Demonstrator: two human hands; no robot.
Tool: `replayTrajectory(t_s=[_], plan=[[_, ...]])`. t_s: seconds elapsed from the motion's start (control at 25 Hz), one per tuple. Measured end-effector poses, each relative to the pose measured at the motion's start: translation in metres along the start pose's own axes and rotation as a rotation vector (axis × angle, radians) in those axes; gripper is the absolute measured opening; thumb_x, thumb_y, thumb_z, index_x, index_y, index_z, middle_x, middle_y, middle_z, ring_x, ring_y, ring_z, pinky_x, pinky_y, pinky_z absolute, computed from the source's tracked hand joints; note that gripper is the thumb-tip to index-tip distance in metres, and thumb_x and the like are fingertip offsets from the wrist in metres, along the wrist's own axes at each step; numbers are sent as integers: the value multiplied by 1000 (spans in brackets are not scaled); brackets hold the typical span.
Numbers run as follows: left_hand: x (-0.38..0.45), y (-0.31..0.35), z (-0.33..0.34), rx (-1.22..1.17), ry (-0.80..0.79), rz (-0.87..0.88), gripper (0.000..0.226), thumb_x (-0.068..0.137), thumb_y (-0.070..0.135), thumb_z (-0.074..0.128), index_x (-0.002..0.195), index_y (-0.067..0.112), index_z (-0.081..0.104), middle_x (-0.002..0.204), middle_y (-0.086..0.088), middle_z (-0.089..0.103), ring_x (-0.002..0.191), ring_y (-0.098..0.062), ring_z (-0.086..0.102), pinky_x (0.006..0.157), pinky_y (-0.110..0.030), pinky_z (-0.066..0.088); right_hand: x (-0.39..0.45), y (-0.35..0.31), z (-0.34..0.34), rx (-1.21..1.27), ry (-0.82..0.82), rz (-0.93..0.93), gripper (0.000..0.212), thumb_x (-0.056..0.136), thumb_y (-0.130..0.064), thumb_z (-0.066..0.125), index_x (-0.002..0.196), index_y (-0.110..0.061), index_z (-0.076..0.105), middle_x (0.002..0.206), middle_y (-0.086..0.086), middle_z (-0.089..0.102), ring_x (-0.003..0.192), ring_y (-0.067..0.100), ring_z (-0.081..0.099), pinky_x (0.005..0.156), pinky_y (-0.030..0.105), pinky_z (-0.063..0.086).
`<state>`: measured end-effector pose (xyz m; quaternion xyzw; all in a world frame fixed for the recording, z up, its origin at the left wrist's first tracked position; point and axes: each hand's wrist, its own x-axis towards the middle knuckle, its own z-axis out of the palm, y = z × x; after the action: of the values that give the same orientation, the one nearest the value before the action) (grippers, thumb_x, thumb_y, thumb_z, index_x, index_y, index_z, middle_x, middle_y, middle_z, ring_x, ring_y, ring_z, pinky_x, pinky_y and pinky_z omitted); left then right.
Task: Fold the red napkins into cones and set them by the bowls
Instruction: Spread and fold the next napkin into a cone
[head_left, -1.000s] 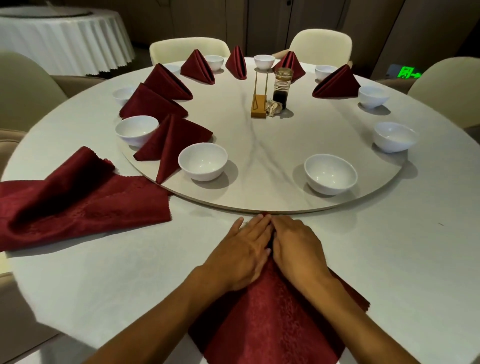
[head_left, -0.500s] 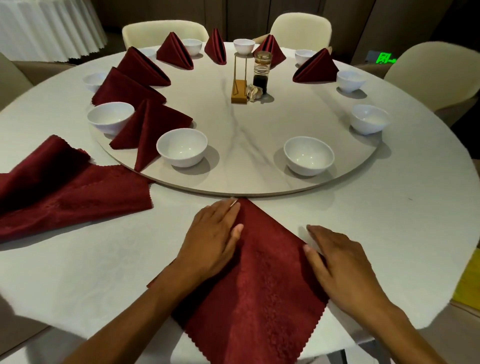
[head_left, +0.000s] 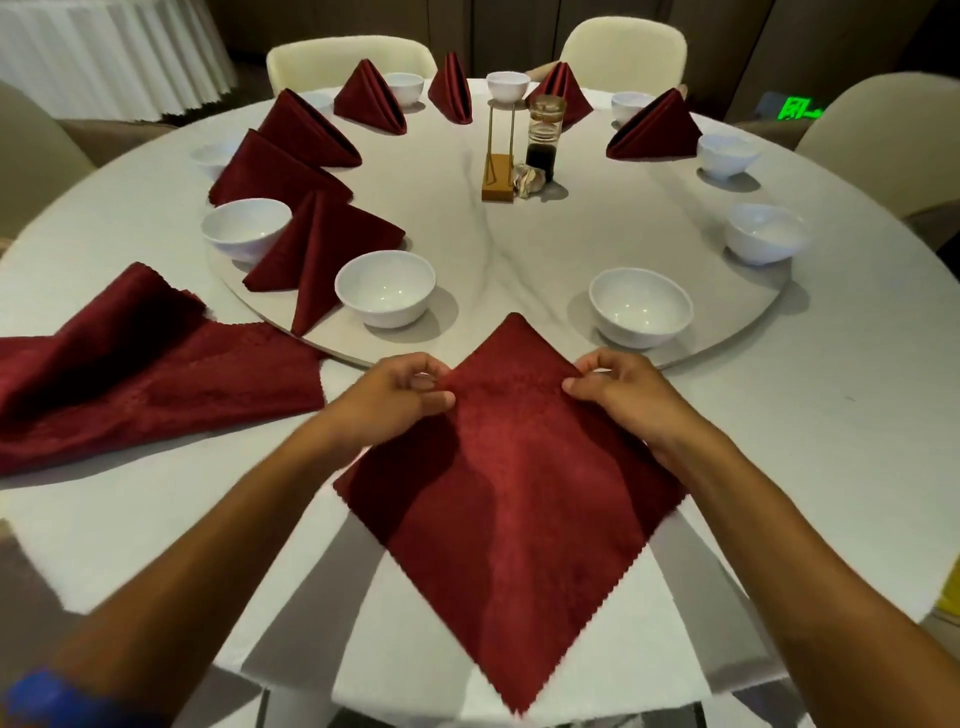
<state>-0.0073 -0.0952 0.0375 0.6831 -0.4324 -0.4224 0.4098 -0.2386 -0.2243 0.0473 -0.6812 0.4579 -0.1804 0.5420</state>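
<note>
Left hand (head_left: 400, 395) at centre frame, thumb and curled fingers pinching the left edge of a red napkin (head_left: 514, 499). Right hand (head_left: 618, 395) just right of centre, pinching the opposite edge the same way. Napkin spread as a diamond on the white tablecloth (head_left: 831, 415), top corner lapping onto the turntable (head_left: 519, 234) between two white bowls, bottom corner hanging past the table edge at lower centre. Slight ridge in the cloth between the two hands.

Near left bowl (head_left: 385, 296) and near right bowl (head_left: 640, 306) both on the turntable rim, on either side of the napkin's tip. Folded cone napkin (head_left: 322, 249) left of centre, touching the near left bowl, with another bowl (head_left: 245, 228) on its far side. More cone napkins (head_left: 306, 130) ranged round the upper left and top of the turntable, one more at upper right (head_left: 654, 127), each near a small bowl. Two further bowls (head_left: 763, 234) on the right rim.

Loose pile of unfolded red napkins (head_left: 130, 374) at the left of the frame on the tablecloth, one end rumpled upward.

Dark sauce bottle (head_left: 543, 137) and a wooden-based stand (head_left: 497, 182) at upper centre of the turntable, just beside each other. Cream chairs (head_left: 623, 47) along the top edge.
</note>
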Motion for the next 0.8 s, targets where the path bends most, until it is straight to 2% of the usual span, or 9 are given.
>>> replayTrajectory(t_s=[0.12,0.2,0.28,0.36,0.44,0.52,0.64,0.72,0.8], plan=[[12,5,-7,46,-185,-136,9,88,3,68,95,7,71,75,0,68,80,-18,63,66,-19,50,16,-10,0,-26,-81,120,12,85,-11,70,97,-11,71,91,8,73,76,17,67,76,31,56],[3,10,-6,39,-104,-60,10,86,5,71,92,13,72,77,-2,70,81,-17,66,74,-20,52,3,-13,-6,-25,-42,41,8,82,-8,71,88,-14,71,86,7,73,75,18,67,71,31,56],[-27,9,-9,87,-24,208,9,86,15,72,93,22,72,91,0,74,85,-13,70,81,-21,54,-33,-8,-14,6,-43,-132,9,78,-11,72,80,-19,67,86,1,73,77,15,69,65,25,53],[-69,-3,-10,396,-12,530,12,88,33,66,100,31,67,99,12,71,90,-6,68,80,-14,49,-81,13,-18,-67,-96,-338,10,75,-14,69,81,-20,64,98,-4,72,89,8,68,71,15,51],[-103,-22,-6,716,-76,665,18,89,35,58,106,35,63,112,18,66,99,-3,64,85,-17,47,-120,39,-11,-351,-110,-509,16,73,-13,65,82,-26,62,106,-11,67,103,9,63,87,12,43],[-113,-43,3,958,-172,696,22,88,35,56,109,35,63,128,14,60,116,-7,57,99,-27,42,-137,62,5,-760,-72,-637,27,68,-5,72,83,-26,64,108,-12,65,111,15,62,103,22,38],[-112,-56,3,951,-231,609,32,91,45,52,121,38,60,143,14,49,131,-4,44,111,-36,35,-135,70,22,-982,57,-575,35,59,6,80,87,-14,74,110,4,70,110,30,64,103,45,45],[-112,-58,9,932,-156,638,32,92,44,52,121,34,63,137,11,56,125,-6,51,102,-35,45,-137,63,28,-900,181,-477,29,66,2,76,91,-12,73,112,6,70,107,32,65,100,44,45],[-110,-57,32,942,-84,657,32,94,42,51,120,31,66,132,8,60,119,-11,56,96,-33,48,-142,52,43,-827,294,-406,23,87,-18,59,107,-16,71,124,4,66,113,29,61,101,38,42]])
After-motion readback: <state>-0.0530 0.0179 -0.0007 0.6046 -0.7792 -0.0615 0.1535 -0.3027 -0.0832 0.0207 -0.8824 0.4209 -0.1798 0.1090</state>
